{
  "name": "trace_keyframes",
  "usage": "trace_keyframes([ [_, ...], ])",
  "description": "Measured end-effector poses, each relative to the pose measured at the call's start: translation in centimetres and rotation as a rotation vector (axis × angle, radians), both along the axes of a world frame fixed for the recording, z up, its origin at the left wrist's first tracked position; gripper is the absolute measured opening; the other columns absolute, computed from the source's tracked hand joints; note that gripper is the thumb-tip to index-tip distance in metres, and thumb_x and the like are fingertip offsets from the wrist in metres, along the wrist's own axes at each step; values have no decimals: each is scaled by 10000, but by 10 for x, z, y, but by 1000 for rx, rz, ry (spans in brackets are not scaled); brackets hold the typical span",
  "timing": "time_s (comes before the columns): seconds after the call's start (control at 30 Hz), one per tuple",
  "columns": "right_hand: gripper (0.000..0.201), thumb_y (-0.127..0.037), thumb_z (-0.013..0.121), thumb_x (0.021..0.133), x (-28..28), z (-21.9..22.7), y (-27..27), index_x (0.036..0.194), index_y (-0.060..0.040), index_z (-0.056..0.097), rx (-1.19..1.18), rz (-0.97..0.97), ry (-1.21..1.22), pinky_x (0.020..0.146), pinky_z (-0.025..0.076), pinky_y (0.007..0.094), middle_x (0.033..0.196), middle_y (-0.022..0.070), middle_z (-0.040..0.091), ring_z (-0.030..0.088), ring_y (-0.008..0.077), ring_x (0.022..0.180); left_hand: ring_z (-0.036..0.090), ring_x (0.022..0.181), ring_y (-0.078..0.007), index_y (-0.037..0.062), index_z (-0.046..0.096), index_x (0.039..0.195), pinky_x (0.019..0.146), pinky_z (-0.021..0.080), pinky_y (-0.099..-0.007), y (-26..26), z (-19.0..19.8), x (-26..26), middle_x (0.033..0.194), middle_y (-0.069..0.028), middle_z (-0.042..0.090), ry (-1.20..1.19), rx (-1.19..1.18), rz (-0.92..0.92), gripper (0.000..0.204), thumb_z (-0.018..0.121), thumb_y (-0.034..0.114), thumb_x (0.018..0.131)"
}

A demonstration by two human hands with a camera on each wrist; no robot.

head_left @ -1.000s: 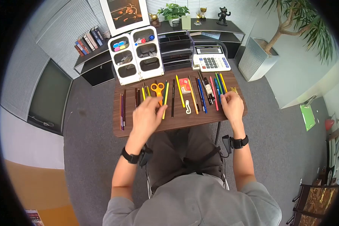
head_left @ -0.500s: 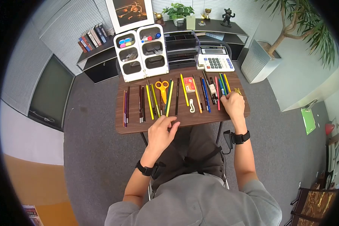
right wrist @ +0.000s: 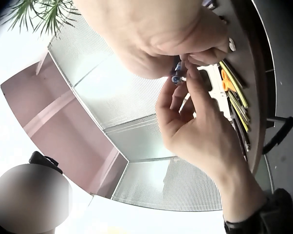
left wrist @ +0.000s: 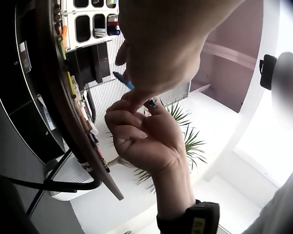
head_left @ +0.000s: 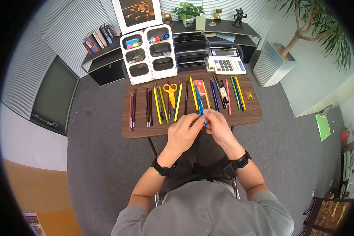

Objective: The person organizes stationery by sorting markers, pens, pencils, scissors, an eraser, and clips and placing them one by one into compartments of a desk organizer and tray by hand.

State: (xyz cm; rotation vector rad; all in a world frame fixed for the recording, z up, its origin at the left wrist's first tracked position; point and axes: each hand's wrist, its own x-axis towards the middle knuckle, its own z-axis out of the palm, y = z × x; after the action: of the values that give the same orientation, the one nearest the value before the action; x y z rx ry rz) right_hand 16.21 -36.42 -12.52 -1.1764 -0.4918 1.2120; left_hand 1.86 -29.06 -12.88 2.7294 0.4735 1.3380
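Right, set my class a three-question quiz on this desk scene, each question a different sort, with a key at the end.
1. True or false: both the left hand and the right hand are on the blue pen.
2. Multiple choice: what lies directly left of the yellow-handled scissors on the desk? A) the calculator B) yellow and green pencils C) a stapler
3. Fill in: at the desk's back right stands a white ______.

Key
1. True: both hands pinch its near end at the desk's front edge.
2. B: yellow and green pencils.
3. Calculator, beside the white organiser.
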Motion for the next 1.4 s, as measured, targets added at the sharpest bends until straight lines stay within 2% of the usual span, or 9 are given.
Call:
trace_keyframes([
  [0.13, 194, -294, 572, 1017, -1, -2, 0, 932, -121, 596, 7, 76, -44, 466, 221, 182, 685, -94, 427, 338, -3, 559, 669, 779, -195, 126, 720, 1045, 594, 533, -307, 3, 0, -10, 974, -6, 658, -3, 70, 10, 307, 803, 122, 750],
  [0.23, 245, -302, 578, 1019, 3, -5, 1, 918, -82, 620, 28, 151, -111, 491, 332, 216, 698, -68, 490, 422, 36, 584, 676, 775, -195, 118, 723, 1025, 584, 530, -301, 4, 8, -17, 962, -3, 668, 19, 132, 18, 302, 809, 119, 736],
  [0.3, 292, -299, 584, 1015, 9, -7, 3, 908, -33, 639, 179, 20, -661, 580, 458, 299, 736, 5, 604, 560, 134, 646, 650, 750, -153, 119, 709, 1018, 585, 534, -281, 11, 16, -23, 937, 9, 650, -25, 139, 30, 282, 768, 150, 743],
  [0.33, 313, -301, 605, 997, 20, -10, 4, 897, -7, 643, 166, -150, -1009, 680, 513, 385, 831, 99, 680, 662, 271, 750, 660, 750, -170, 121, 710, 990, 608, 545, -298, 18, 15, -26, 920, 1, 666, -60, 99, 60, 292, 805, 144, 714],
  [0.37, 260, -285, 633, 966, 27, 9, -1, 926, -30, 656, -30, -250, -1214, 679, 517, 428, 885, 152, 680, 675, 348, 802, 667, 757, -181, 116, 708, 975, 620, 551, -308, 27, 16, -29, 917, -7, 672, -99, 86, 86, 282, 807, 129, 711],
  [0.47, 269, -302, 683, 917, 63, -4, 4, 988, -55, 604, -267, -490, -1527, 706, 527, 491, 943, 163, 676, 678, 375, 843, 697, 772, -250, 56, 708, 933, 654, 568, -343, 53, 39, -40, 876, -79, 702, -177, 74, 142, 202, 796, 53, 752],
  [0.93, 315, -291, 666, 908, 89, -26, 15, 943, 16, 604, -464, -343, -1602, 753, 563, 516, 933, 245, 690, 695, 430, 857, 701, 773, -249, 101, 728, 955, 645, 556, -348, 193, 55, 5, 889, -46, 721, -133, 232, 278, 141, 761, 181, 843],
  [1.23, 297, -278, 644, 927, 86, -10, 6, 866, 12, 637, -439, -430, -1513, 750, 539, 526, 860, 261, 695, 684, 456, 822, 700, 836, -290, 105, 719, 1008, 719, 553, -419, 216, 47, 27, 889, -93, 727, 9, 67, 338, 176, 717, 215, 871],
  [1.4, 280, -260, 639, 938, 77, 12, -4, 868, 11, 626, -394, -472, -1456, 726, 523, 523, 811, 240, 694, 677, 453, 791, 693, 846, -311, 59, 658, 911, 701, 558, -443, 219, 57, 33, 848, -105, 711, 107, 4, 384, 133, 699, 162, 838],
])
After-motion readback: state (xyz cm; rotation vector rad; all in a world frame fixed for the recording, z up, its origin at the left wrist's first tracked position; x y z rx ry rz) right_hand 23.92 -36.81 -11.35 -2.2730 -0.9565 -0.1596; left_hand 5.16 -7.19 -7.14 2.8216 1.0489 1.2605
